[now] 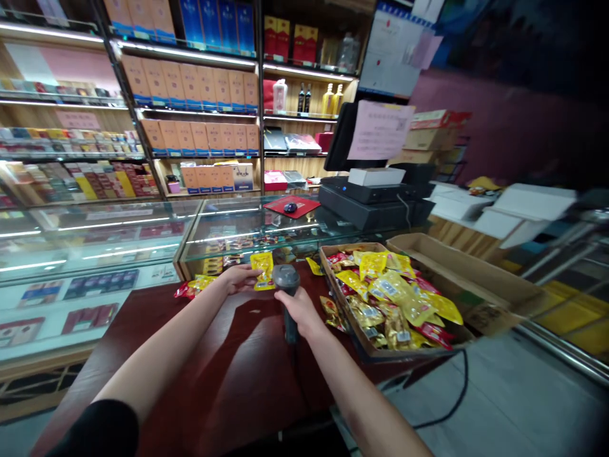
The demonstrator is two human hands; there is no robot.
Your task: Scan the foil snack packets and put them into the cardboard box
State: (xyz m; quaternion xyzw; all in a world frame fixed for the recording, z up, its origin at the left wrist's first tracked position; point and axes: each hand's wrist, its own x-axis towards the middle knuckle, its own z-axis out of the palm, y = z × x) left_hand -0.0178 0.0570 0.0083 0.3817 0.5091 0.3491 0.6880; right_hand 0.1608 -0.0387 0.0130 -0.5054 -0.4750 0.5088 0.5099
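My left hand [240,279] pinches a yellow snack packet [262,270] by its left side, holding it upright above the dark red table [200,374]. Just to its right, my right hand [299,310] is wrapped round the handle of a grey barcode scanner [285,279]. The scanner's head is beside the packet and faces away from me. Right of the scanner stands an open cardboard box [352,317] heaped with yellow, gold and red packets [392,289]. A few more packets [197,285] lie beyond my left wrist, against the glass counter.
Behind the table runs a glass display counter [190,238] with a mouse [290,207] on a red mat. A monitor [340,136] and a black cash drawer [371,206] stand on it. Lit shelves of boxes [190,82] line the wall. A cable [451,412] hangs at the right.
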